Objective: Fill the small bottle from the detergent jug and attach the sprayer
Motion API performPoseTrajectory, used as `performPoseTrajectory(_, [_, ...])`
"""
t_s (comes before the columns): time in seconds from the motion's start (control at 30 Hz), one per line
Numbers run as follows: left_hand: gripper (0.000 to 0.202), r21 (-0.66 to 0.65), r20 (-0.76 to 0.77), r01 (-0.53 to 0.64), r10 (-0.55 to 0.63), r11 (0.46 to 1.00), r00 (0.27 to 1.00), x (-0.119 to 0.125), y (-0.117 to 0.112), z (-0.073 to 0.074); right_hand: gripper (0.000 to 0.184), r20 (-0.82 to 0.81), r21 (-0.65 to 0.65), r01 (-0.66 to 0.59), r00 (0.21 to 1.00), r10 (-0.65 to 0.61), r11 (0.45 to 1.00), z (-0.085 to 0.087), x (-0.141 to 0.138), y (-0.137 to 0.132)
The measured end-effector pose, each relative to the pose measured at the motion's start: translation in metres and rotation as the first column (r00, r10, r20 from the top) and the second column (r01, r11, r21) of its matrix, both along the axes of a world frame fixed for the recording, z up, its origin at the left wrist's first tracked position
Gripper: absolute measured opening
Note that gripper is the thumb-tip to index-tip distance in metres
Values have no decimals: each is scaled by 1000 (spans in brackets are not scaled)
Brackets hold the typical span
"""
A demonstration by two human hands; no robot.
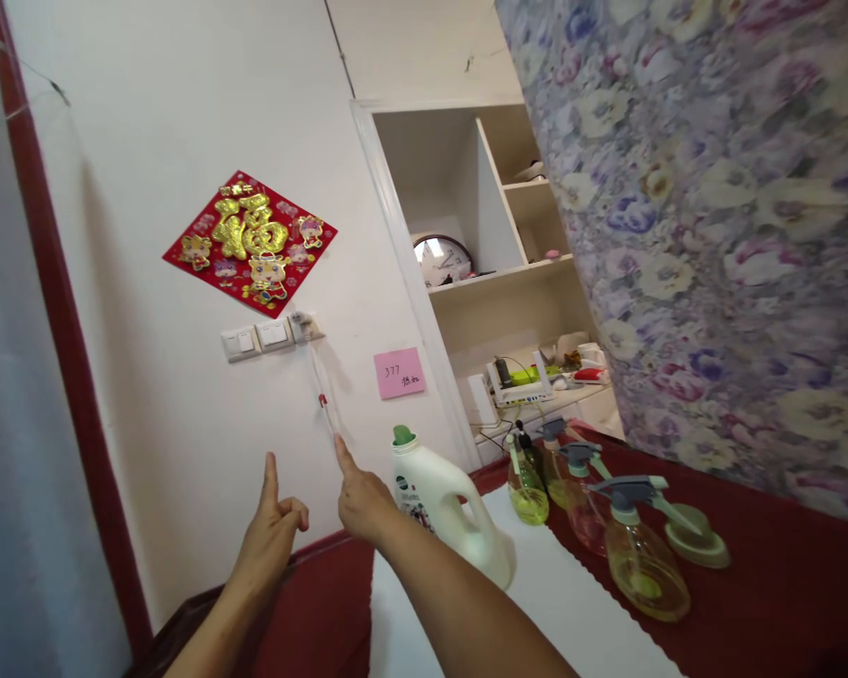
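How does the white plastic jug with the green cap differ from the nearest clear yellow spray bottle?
The white plastic jug with the green cap is opaque with a side handle; the clear yellow spray bottle is see-through and rounded. The jug has a screw cap; the spray bottle has a grey trigger head. The jug leans in the picture. Both stand on the table.

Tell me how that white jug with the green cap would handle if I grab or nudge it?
The white jug has a moulded side handle, so it can probably be lifted firmly with one hand. It looks like rigid plastic and opaque, so fill and weight cannot be judged. Standing tall on the white mat, a push near the green cap might tip it.
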State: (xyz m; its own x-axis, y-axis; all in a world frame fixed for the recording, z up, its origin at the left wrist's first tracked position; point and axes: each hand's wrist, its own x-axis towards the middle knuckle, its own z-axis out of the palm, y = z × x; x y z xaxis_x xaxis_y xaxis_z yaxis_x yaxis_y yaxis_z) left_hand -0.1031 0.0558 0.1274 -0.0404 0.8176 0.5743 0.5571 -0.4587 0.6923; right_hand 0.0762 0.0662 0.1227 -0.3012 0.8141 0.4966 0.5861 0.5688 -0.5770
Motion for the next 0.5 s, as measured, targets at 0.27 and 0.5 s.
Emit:
performPoseTrajectory(0.27, [112, -76, -11, -34, 33, 997, 999, -9, 16, -11, 79, 11, -116, -17, 1000, 18, 993, -8, -4, 13])
performPoseTrajectory(0.5, [111, -70, 13, -14, 15, 997, 1000, -19, 25, -15, 89, 35, -135, -18, 999, 23, 991, -9, -4, 8])
